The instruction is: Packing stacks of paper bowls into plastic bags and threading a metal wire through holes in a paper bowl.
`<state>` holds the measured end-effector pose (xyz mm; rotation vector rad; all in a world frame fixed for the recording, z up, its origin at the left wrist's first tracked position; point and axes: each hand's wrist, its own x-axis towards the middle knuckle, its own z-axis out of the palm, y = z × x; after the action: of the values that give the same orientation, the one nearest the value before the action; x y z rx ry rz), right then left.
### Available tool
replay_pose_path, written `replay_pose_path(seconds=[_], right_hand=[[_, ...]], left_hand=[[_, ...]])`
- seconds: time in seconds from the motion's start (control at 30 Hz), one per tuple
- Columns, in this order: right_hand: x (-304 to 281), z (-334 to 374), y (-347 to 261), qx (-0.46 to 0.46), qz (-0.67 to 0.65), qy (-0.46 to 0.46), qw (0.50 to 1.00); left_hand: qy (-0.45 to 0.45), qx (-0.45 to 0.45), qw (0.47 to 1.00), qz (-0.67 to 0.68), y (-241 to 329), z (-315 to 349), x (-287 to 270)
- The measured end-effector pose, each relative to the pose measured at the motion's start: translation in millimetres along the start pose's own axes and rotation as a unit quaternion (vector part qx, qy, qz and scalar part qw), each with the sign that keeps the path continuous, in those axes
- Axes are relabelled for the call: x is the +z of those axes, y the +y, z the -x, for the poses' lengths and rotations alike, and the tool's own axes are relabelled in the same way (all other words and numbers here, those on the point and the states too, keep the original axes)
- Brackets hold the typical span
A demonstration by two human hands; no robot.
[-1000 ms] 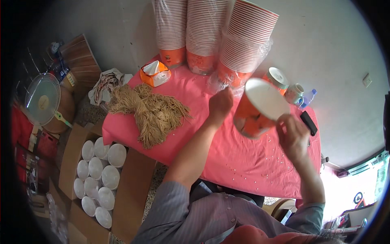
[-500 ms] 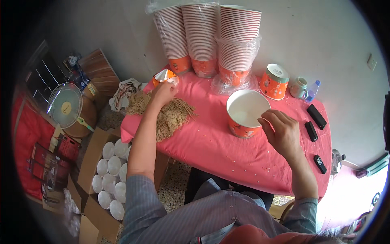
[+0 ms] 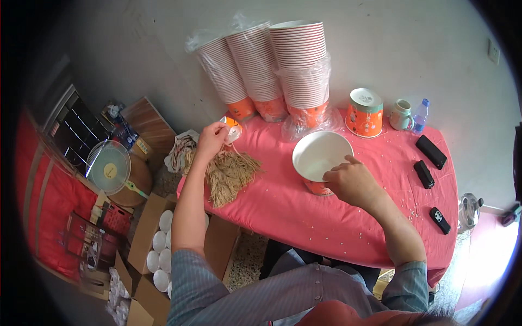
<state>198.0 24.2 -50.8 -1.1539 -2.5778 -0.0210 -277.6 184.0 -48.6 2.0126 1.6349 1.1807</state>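
My left hand [image 3: 211,140] is closed in a pinch at the far left of the table. It is beside a small orange-and-white item [image 3: 232,129], partly hidden by my fingers; what the fingertips hold is too small to make out. Just nearer lies a bundle of tan strands [image 3: 231,176], like a loose mop head. My right hand [image 3: 353,183] is closed at the near right rim of an open white-lined paper bucket [image 3: 318,155] with an orange outside. The fingertips are partly hidden, and I cannot tell what they hold.
Tall stacks of paper buckets [image 3: 299,65], some in plastic, stand against the wall. An upturned bucket [image 3: 365,117], a mug [image 3: 401,115], a bottle [image 3: 421,115] and several black devices [image 3: 424,174] are at the right. A carton [image 3: 147,239] of white cups and a fan [image 3: 109,168] stand left.
My right hand has moved left and lower, onto the bucket's near side. My left hand stays by the orange-and-white item, now partly covering it. The whole view has shifted slightly.
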Motion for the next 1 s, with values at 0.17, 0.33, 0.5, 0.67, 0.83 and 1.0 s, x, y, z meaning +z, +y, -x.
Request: replay_pose_path(seconds=[0.17, 0.33, 0.5, 0.67, 0.83, 1.0], right_hand=[[7, 7, 13, -0.001, 0.002, 0.05, 0.999], [-17, 3, -5, -0.057, -0.157, 0.251, 0.953], [-40, 11, -17, 0.013, -0.362, 0.284, 0.888], [-36, 12, -27, -0.016, -0.528, 0.267, 0.806], [-43, 18, -7, 0.064, -0.682, 0.034, 0.728], [-76, 33, 11, 0.125, -0.577, -0.005, 0.807]], left_hand=[[-0.017, -0.029, 0.995, 0.097, 116, 12, 25], [-0.09, 0.04, 0.989, 0.11, 201, 47, 31], [-0.175, 0.135, 0.975, -0.034, 309, 91, 28], [-0.216, 0.238, 0.947, -0.011, 337, 111, 43], [-0.096, 0.116, 0.988, 0.019, 307, 88, 40], [0.025, 0.083, 0.996, -0.024, 206, 54, 2]])
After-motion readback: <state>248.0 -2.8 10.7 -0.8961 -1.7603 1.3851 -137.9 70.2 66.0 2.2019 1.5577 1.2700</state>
